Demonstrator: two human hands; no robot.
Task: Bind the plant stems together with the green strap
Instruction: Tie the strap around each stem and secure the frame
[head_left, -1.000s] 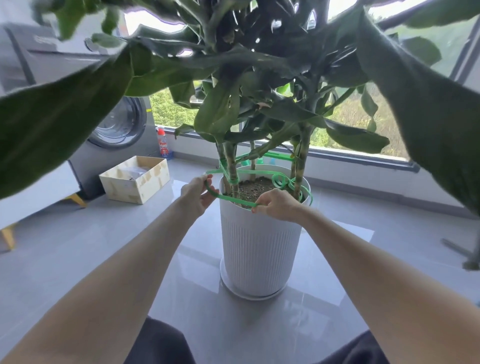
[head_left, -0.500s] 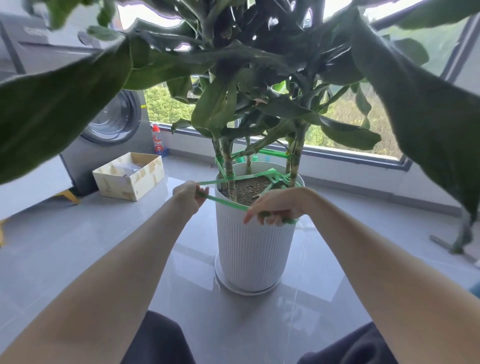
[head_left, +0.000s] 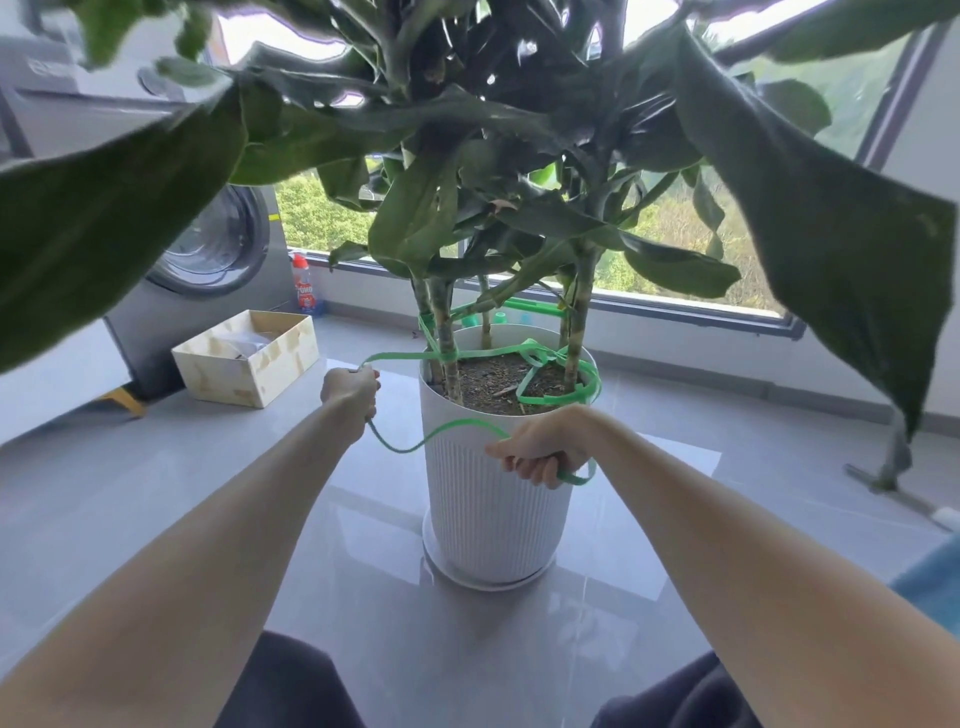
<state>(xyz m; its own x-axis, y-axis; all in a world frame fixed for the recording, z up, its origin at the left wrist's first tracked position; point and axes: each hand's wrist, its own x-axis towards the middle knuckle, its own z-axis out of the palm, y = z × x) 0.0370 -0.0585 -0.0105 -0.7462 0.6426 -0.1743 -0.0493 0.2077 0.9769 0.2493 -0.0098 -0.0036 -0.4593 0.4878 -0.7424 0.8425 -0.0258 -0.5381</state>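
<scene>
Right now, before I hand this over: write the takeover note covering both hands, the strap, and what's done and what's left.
Left hand: grips the green strap left of the white pot.
Right hand: grips the strap in front of the pot; slack sags between the hands.
Done: strap wound round the left plant stems, looped loosely round the right stem.
Left: pull snug, then knot.

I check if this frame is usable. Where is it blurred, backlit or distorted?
Head view: the big near leaf on the left is blurred; the bright window backlights the plant, so its upper leaves are dark; the wide lens slants the window frame; left hand, right hand and green strap look sharp.
</scene>
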